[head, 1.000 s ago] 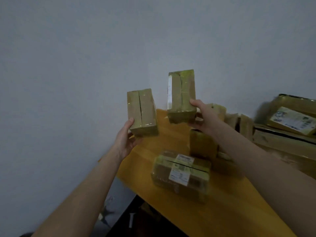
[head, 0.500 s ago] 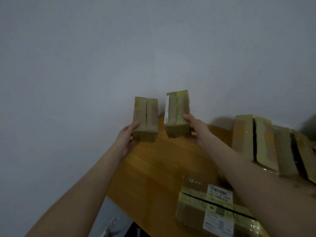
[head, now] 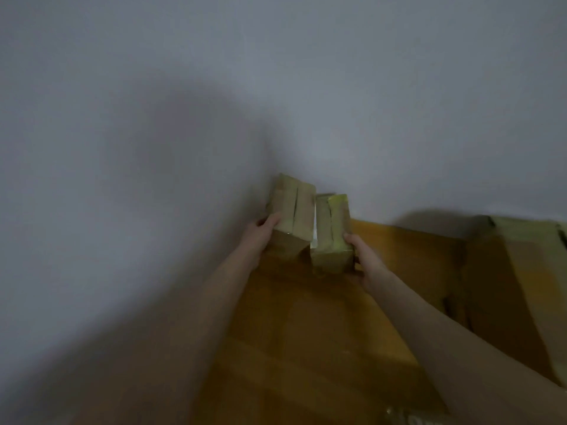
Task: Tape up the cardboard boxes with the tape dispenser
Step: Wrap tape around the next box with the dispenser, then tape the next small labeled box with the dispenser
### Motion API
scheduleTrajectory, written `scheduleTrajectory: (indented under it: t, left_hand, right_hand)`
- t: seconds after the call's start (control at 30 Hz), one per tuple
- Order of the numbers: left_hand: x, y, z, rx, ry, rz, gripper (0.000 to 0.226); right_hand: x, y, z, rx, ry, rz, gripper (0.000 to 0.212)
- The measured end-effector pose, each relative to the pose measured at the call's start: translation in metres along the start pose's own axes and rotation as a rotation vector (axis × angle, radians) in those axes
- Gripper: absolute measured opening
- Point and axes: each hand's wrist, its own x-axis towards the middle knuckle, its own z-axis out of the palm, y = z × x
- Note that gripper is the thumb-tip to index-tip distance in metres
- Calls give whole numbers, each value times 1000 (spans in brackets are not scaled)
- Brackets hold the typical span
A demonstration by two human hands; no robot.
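Boxes, cardboard, small, two. Both stood at the far corner of the desk (head: pixel 306 332), at 12 o'clock from the wearer, close against the grey wall (head: pixel 184 118).

Left box (head: pixel 291 210): long axis upright, slightly tilted, the seamed face turned towards the camera and the seam running top to bottom. Whether its base rested on the desk could not be told through the blur. The left hand (head: pixel 260 234) gripped it at the lower left edge, fingers (head: pixel 271 220) curled onto the face.

Right box (head: pixel 333 228): long axis upright, seamed face likewise to the camera, base apparently on the desk. It stood just beside the left box, a white label (head: pixel 313 231) showing in the narrow gap between them. The right hand (head: pixel 365 259) held it at the lower right edge, thumb on the front and the other fingers hidden behind.

Condition: the right box showed a glossy sheen over its seam, which suggested tape already applied; the left box was duller and harder to judge. Both appeared to be finished pieces in the act of being set aside.

Outstanding: larger cartons (head: pixel 506 271) lay at 3 o'clock, flaps and seams too blurred to tell taped from untaped. Tape dispenser: not in view.
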Motion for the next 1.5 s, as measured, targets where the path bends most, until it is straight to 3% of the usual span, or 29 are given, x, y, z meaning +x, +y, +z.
scheduleTrajectory:
  t: [0.17, 0.4, 0.53, 0.63, 0.73, 0.87, 1.13, 1.3, 1.5]
  left_hand:
    - [49, 8, 14, 636, 55, 276, 28]
    - [66, 11, 20, 1019, 157, 449, 34]
    - [64, 8, 19, 1087, 211, 481, 35]
    - [55, 10, 23, 1165, 179, 505, 34]
    - [37, 18, 33, 1238, 144, 525, 35]
    - [-1, 37, 57, 1239, 145, 596, 37]
    - [-112, 64, 137, 1218, 183, 860, 37]
    - [-200, 72, 209, 1163, 254, 884, 40]
    - [-300, 48, 310, 1107, 172, 951, 39]
  right_hand:
    - [39, 10, 18, -74, 142, 11, 52]
    - [55, 5, 46, -99, 106, -80, 44]
    - [43, -1, 48, -139, 60, -67, 51]
    - [36, -6, 37, -603, 206, -230, 62]
    - [14, -20, 24, -1090, 248, -394, 59]
    - [-23, -46, 7, -1328, 252, -557, 56]
    - [-108, -93, -77, -1391, 299, -761, 51]
    - [-167, -114, -175, -1374, 324, -896, 51]
    - [-216, -110, -304, -1341, 388, -867, 47]
